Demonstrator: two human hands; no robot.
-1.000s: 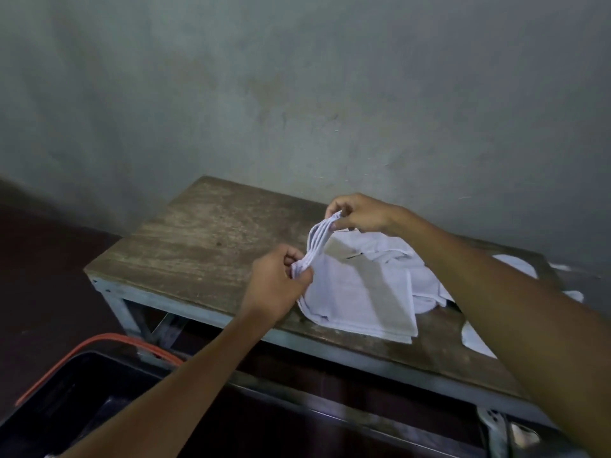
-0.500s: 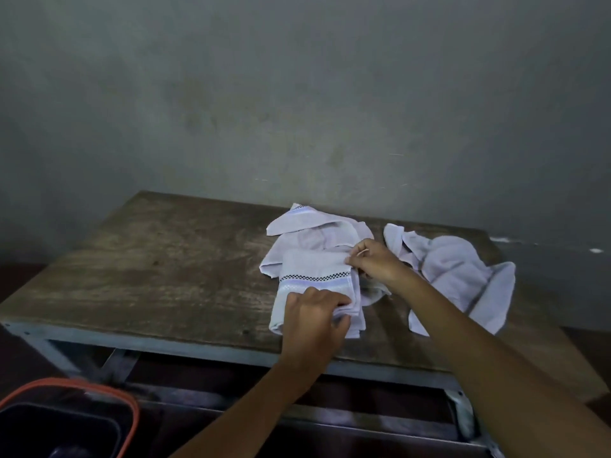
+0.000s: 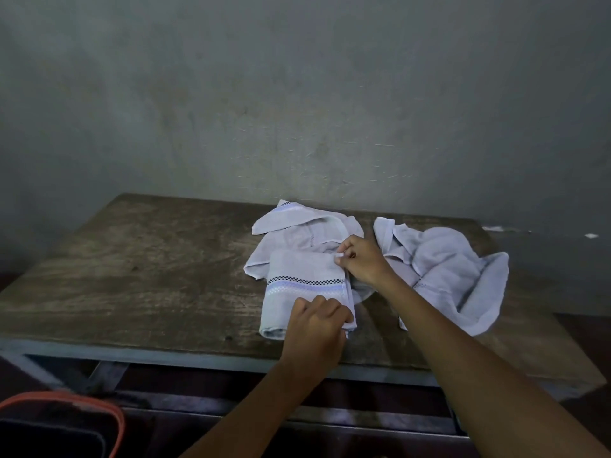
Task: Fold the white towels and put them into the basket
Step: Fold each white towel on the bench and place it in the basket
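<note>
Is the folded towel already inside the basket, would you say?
No, the folded towel lies on the wooden table, apart from the basket.

A worn wooden table (image 3: 148, 276) on a metal frame (image 3: 198, 357) stands against a scuffed grey wall (image 3: 297, 94).

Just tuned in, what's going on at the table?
A person works a folded towel on the wooden table: the left hand grips its near right corner, the right hand pinches its far right corner. A second towel lies partly under it, a crumpled towel to its right. The basket sits on the floor, lower left.
</note>
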